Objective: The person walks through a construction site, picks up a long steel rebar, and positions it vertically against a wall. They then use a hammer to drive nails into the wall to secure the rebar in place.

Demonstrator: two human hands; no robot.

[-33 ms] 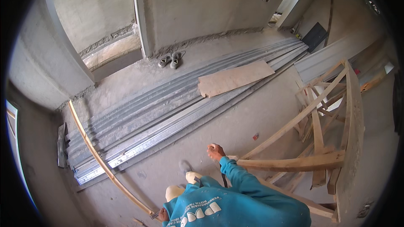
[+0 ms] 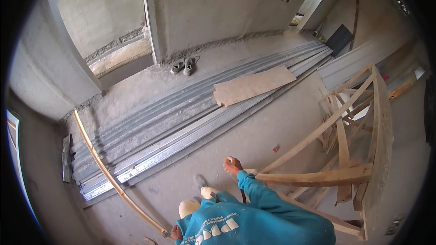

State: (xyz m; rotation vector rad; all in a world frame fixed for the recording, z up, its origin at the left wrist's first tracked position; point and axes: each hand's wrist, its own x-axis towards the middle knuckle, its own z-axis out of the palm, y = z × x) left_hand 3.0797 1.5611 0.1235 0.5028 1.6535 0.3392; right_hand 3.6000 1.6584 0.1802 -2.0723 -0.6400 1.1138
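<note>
Low in the view, beside my teal sweater, my left hand [image 2: 176,232] is closed at the near end of a long, thin wooden strip [image 2: 102,159]. The strip runs away to the upper left, crossing over the metal lengths, and its far end is by the wall. A small dark piece shows where my fingers meet it, too small to name. My right hand [image 2: 233,165] is held out ahead with its fingers curled; whatever it may hold is hidden. Just right of it is the end of a wooden beam [image 2: 313,177].
Long grey metal profiles [image 2: 150,122] lie across the floor, with a brown board [image 2: 254,85] on top. A pair of shoes [image 2: 187,66] sits by the far wall. At right stands a timber frame [image 2: 381,131] with angled braces. A small red object [image 2: 275,148] lies nearby.
</note>
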